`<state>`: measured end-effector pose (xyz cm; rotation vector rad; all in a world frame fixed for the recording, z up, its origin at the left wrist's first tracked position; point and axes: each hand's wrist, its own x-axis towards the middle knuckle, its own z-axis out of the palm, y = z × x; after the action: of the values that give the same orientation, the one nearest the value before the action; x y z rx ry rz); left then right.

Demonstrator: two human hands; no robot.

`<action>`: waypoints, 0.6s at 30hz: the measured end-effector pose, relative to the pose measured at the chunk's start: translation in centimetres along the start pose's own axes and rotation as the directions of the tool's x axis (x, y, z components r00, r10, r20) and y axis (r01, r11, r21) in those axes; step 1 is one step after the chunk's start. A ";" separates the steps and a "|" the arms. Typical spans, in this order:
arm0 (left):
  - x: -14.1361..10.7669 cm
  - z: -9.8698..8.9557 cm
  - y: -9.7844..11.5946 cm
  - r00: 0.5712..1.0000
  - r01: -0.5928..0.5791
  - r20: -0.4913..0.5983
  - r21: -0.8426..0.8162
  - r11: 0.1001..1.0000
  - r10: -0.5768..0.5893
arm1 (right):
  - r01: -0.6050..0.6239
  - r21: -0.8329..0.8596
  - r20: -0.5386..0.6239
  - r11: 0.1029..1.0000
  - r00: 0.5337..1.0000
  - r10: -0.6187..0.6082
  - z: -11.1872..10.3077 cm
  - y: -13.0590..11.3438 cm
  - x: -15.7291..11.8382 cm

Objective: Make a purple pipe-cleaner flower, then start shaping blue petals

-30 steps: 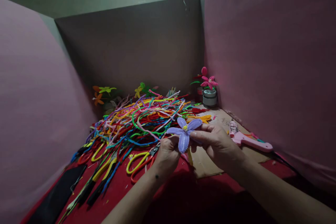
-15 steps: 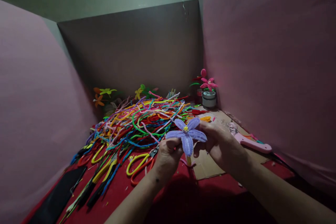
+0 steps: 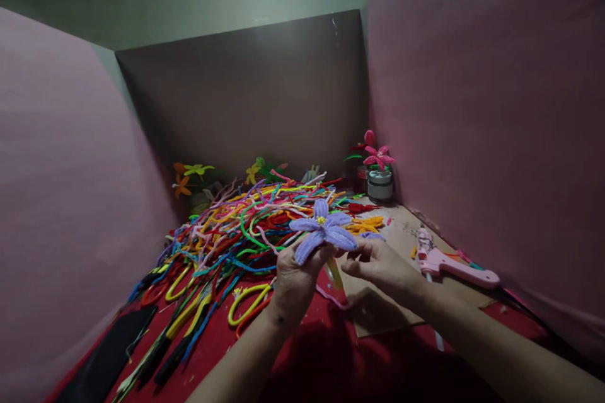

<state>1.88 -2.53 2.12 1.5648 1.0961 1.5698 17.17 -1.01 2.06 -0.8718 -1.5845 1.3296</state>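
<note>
A purple flower of fuzzy pipe cleaner (image 3: pixel 309 243) with a yellow centre faces me, its petals spread. My left hand (image 3: pixel 295 280) is closed around it from below and behind, thumb under the petals. My right hand (image 3: pixel 390 267) is just right of the flower, with bent fingers and thumb drawn together near the lower right petal. Whether anything is between those fingertips is too small to make out. Behind the right hand, a purple fuzzy piece (image 3: pixel 372 236) shows over the cardboard (image 3: pixel 378 322). Below the flower, a yellowish strip (image 3: pixel 334 274) is partly hidden.
A big heap of coloured pipe cleaners (image 3: pixel 227 233) covers the left and middle. Yellow-and-red scissors (image 3: pixel 248 303), pliers (image 3: pixel 189 315) and a black flat object (image 3: pixel 111 343) lie nearer. A pink glue gun (image 3: pixel 454 267) rests at right. Pink flowers (image 3: pixel 379 157) stand in a grey pot (image 3: pixel 380 186).
The flower has turned and shifted slightly left, one petal now pointing up. My right hand has moved down, away from the petals. The whole view has tilted a little.
</note>
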 end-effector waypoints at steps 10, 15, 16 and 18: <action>1.7 -0.8 -0.4 0.997 -0.077 0.005 0.140 0.987 0.077 | 0.173 0.070 0.148 0.982 0.972 -0.182 0.5 -0.1 3.2; 1.6 -0.9 -0.7 1.000 -0.022 0.007 0.106 0.994 0.021 | 0.122 0.181 0.262 0.976 0.950 -0.168 1.0 0.4 4.2; 1.6 -0.8 -0.9 1.000 -0.008 0.002 0.088 0.996 0.008 | 0.116 0.203 0.254 0.972 0.953 -0.167 1.2 0.6 4.2; 1.6 -0.8 -1.0 1.000 0.015 0.011 0.027 1.000 -0.015 | 0.113 0.225 0.225 0.968 0.960 -0.164 1.3 0.9 4.3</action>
<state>0.87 -0.80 2.01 1.5776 1.1253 1.5407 14.29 2.52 1.85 -0.4725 -1.6196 1.5134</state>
